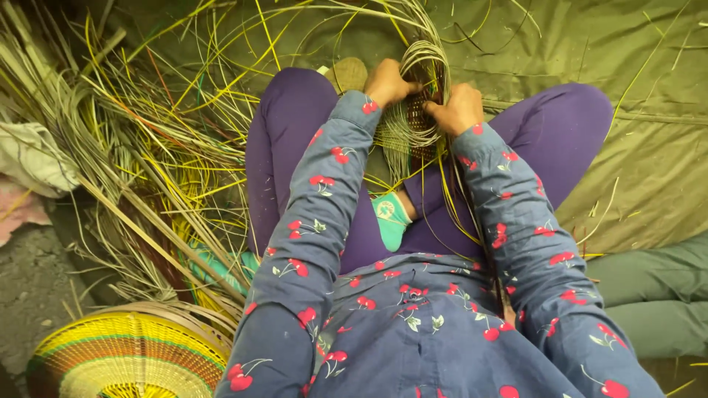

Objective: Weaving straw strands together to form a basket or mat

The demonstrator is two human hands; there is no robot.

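I sit cross-legged in purple trousers with a half-woven basket piece (420,110) held upright between my knees. Its brown woven middle has pale cane strips curving out from it. My left hand (386,81) grips the left side of the weave and its strands. On the right edge, my right hand (459,109) pinches the strips. Both arms wear blue sleeves printed with red cherries. Long pale and yellow strands (402,22) loop up from the piece.
A heap of loose cane and yellow strips (140,155) lies on my left. A finished striped woven basket (125,354) sits at the lower left. An olive cloth (634,103) covers the ground. A sock-covered foot (391,217) shows in my lap. A white rag (33,158) lies far left.
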